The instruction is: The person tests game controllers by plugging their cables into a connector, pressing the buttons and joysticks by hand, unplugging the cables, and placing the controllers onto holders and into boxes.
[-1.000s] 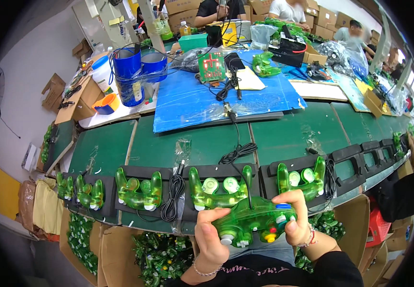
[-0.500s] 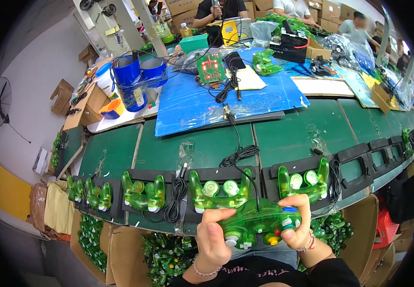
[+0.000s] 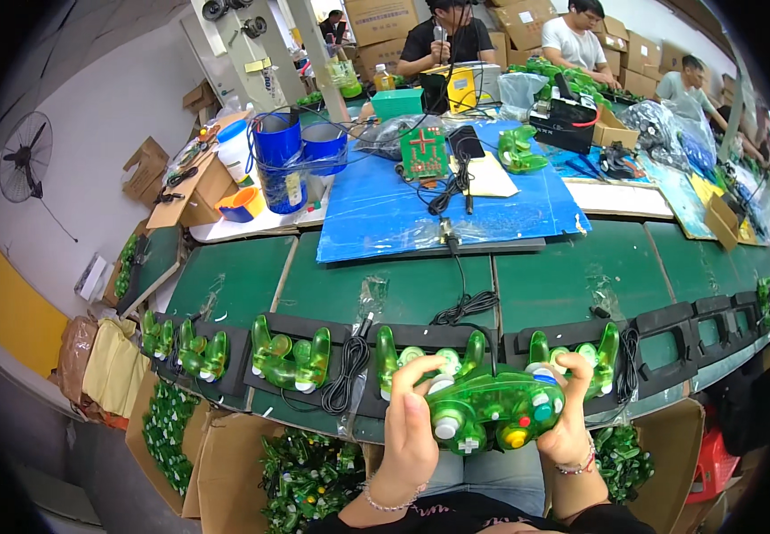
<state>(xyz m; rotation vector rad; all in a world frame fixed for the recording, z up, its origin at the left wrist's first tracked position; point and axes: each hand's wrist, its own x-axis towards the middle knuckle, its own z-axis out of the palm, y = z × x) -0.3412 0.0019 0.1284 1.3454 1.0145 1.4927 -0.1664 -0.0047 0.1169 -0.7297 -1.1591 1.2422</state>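
Note:
A translucent green game controller [image 3: 501,402] is held level in both hands, above the front edge of the bench. Its face shows a white stick, a white cross pad and red, yellow and teal buttons. My left hand [image 3: 410,432] is closed round its left grip, with the index finger at the top edge. Around the right grip wraps my right hand [image 3: 568,418], its index finger near the blue shoulder button. The controller's black cable runs up to a coiled bundle [image 3: 465,308] and on toward a connector [image 3: 450,233] on the blue board.
Green controllers [image 3: 320,358] rest in black foam cradles [image 3: 661,351] along the bench edge. Open cartons [image 3: 234,467] of green parts stand below. A circuit board [image 3: 423,153] stands on the blue sheet [image 3: 367,218], near blue cups [image 3: 280,165]. Several people work across the bench.
The controller has tipped so its button face shows more fully toward me. My fingers have shifted along its upper edge. The whole view has moved, placing the bench lower and more rightward.

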